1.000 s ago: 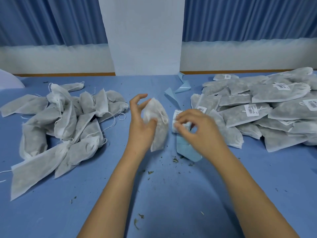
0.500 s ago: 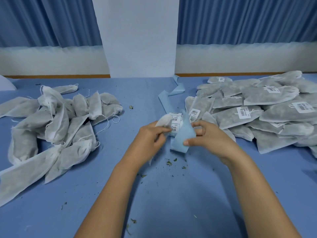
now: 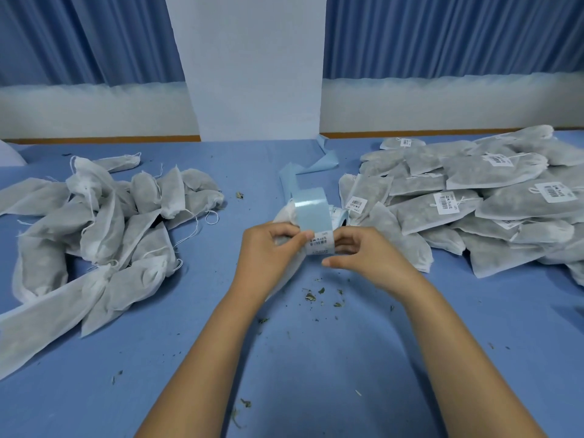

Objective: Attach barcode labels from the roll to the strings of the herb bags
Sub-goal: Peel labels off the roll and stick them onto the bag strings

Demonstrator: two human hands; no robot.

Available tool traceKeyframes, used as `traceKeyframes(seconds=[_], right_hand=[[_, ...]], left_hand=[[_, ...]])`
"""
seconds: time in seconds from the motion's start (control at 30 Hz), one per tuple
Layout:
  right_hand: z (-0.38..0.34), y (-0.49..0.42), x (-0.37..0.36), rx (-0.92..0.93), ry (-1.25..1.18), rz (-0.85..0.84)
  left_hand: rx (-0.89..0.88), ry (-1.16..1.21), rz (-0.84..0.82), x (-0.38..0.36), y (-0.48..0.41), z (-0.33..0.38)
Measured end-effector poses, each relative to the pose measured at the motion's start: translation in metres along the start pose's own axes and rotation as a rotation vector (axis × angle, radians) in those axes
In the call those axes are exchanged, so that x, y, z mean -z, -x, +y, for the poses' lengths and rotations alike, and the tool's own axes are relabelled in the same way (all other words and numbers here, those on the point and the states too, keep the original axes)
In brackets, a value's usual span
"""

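My left hand [image 3: 268, 248] and my right hand [image 3: 360, 252] meet at the table's middle. Between them stands a light-blue backing strip [image 3: 311, 210] of the label roll, with a white barcode label [image 3: 319, 243] at its lower end. My left thumb and fingers pinch the label's left edge, and a white herb bag [image 3: 284, 216] is tucked in that same hand, mostly hidden behind it. My right hand holds the strip from the right side. The roll's body is hidden behind the strip and my hands.
A heap of unlabelled white herb bags [image 3: 94, 235] lies at the left. A pile of labelled bags [image 3: 474, 203] fills the right. Used blue backing [image 3: 319, 165] trails toward the far edge. Herb crumbs [image 3: 316, 295] dot the blue table [image 3: 316, 358].
My left hand came down from holding the bag up and joined the right at the strip. The backing has been pulled up taller and a label now shows at its lower end.
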State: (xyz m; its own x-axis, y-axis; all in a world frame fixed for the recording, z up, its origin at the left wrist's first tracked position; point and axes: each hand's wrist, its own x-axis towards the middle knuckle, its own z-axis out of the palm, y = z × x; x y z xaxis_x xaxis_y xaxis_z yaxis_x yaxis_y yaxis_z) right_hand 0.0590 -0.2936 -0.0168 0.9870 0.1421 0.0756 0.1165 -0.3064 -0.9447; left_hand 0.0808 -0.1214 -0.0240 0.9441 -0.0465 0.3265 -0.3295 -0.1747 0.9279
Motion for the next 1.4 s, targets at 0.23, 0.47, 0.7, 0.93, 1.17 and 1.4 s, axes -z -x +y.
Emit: traceKeyframes(seconds=[0.23,0.47,0.7,0.93,1.17,1.4], right_hand=[[-0.005,-0.002,-0.005,0.024,-0.113,0.095],[-0.003,-0.004,-0.012,0.000,-0.171,0.190],[0.001,-0.006,-0.020,0.092,-0.060,0.178],[0.002,-0.003,-0.021,0.140,0.080,0.124],[0.006,-0.009,-0.016,0.035,0.079,0.328],[0.012,-0.010,-0.014,0.000,0.430,0.646]], left_hand=[[0.006,0.021,0.202,0.004,-0.003,-0.001],[-0.406,-0.347,0.252,0.007,-0.002,-0.003],[-0.389,-0.440,-0.072,0.001,0.000,-0.006],[-0.465,-0.480,-0.101,0.006,-0.001,-0.009],[-0.003,-0.016,0.292,0.015,-0.007,-0.005],[0.226,0.434,0.204,0.029,-0.010,0.004]])
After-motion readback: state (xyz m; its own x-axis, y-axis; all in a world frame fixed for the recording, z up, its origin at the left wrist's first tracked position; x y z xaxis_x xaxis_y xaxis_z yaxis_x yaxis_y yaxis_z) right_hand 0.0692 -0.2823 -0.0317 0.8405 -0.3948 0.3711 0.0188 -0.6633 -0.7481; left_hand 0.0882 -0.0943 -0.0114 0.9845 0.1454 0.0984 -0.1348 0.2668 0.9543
